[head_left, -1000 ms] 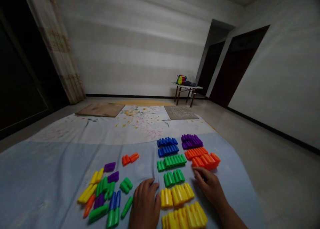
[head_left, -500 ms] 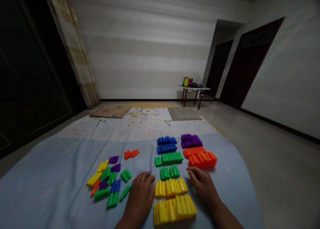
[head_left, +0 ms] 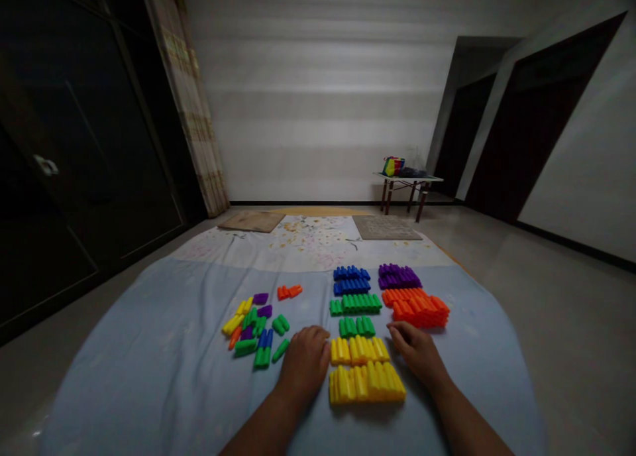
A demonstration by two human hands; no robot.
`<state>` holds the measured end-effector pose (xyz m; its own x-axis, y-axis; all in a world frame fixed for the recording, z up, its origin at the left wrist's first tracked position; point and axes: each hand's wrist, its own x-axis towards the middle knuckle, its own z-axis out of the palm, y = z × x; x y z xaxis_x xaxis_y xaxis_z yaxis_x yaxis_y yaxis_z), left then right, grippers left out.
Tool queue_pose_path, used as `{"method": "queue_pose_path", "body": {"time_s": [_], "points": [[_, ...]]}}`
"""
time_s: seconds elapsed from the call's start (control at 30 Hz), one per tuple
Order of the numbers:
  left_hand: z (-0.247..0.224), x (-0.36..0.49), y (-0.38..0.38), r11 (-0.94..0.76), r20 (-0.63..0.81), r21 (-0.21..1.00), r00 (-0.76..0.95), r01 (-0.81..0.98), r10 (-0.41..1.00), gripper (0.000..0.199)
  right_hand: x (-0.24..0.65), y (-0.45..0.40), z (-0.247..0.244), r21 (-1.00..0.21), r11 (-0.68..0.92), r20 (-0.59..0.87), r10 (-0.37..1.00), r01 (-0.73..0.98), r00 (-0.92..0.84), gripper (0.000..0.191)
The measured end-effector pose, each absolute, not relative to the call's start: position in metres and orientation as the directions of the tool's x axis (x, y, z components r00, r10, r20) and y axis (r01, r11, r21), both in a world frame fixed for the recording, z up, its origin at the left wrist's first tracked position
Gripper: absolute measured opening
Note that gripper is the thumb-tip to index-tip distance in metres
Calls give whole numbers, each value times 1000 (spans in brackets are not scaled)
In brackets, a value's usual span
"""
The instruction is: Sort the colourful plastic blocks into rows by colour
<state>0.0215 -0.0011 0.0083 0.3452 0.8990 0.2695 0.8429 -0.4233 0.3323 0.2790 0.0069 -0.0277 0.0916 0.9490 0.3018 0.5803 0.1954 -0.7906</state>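
My left hand [head_left: 304, 358] rests palm down on the cloth, fingers stretched and slightly bent, holding nothing visible. It lies just left of the yellow plastic blocks [head_left: 366, 383], which stand in two rows. On their other side lies my right hand [head_left: 418, 355], loosely curled with a gap between thumb and forefinger and nothing seen in it. Beyond are rows of green blocks [head_left: 362, 303] and blue blocks [head_left: 352, 286]. Orange blocks [head_left: 420, 308] and purple blocks [head_left: 399, 276] are grouped at the right. Left of my left hand, mixed loose blocks lie scattered, including a green one [head_left: 281, 350].
A pale blue and floral cloth [head_left: 163, 323] covers the round-edged table. Two flat boards, a brown one [head_left: 252, 221] and a patterned one [head_left: 386, 228], lie at its far edge. A small table [head_left: 408, 177] with a colourful bag [head_left: 392, 166] stands by the wall.
The whole view has shifted, so everything sits further right and the blocks appear slightly smaller. Both hands keep about the same places beside the yellow blocks.
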Motion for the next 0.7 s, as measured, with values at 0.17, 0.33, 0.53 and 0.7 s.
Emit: {"method": "queue_pose_path", "body": {"time_s": [0.17,0.33,0.53,0.7], "points": [[27,12,16,-384,264,278,315,880,912,30,279,8,-28,-790,209,303,951,577,70,33],[38,-9,63,-267,272,142,222,953,936,34,278,11,-28,-796,244,338,938,554,73,32],[31,-28,111,-167,237,35,154,985,959,40,277,12,-26,-783,239,348,934,574,85,31],[23,-30,123,-165,190,-39,169,986,967,37,276,12,-24,-769,223,346,933,599,96,28]]}}
